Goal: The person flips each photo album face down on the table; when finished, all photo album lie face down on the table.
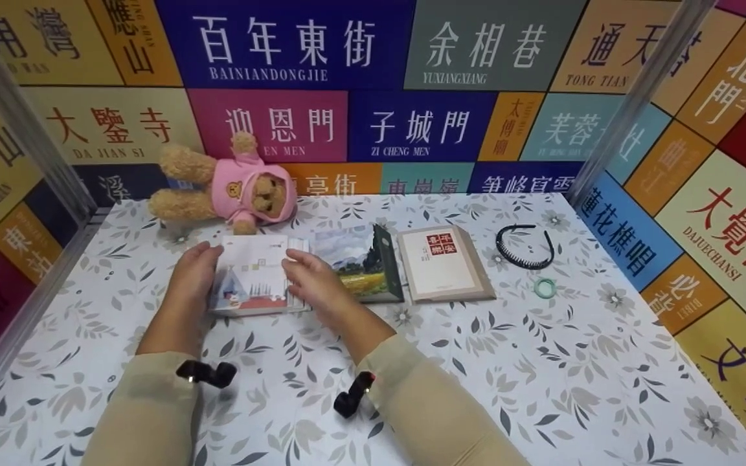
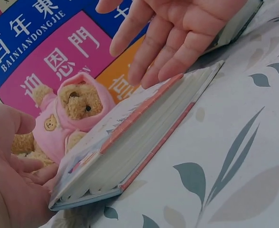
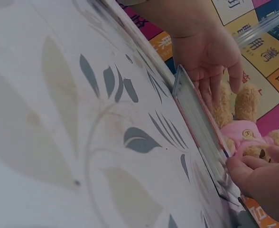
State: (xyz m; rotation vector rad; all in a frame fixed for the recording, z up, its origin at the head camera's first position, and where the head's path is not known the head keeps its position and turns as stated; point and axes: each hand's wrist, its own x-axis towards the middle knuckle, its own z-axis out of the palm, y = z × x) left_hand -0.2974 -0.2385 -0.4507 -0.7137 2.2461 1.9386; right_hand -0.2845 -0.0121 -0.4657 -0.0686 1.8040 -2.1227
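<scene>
A thick hardcover book with a pale illustrated cover lies flat on the table, its page edges facing me in the left wrist view. My left hand is at the book's left side, fingers loosely extended and touching that edge. On the other side, my right hand has its fingers relaxed at the right edge of the cover. The left wrist view shows the right palm turned toward the book, with the fingertips close over its far corner. Neither hand curls around the book.
Behind the book, a teddy bear in a pink hoodie lies against the wall. To the right are a book with a landscape painting, a cream-covered book, a black headband and a green ring. Patterned cloth covers the table.
</scene>
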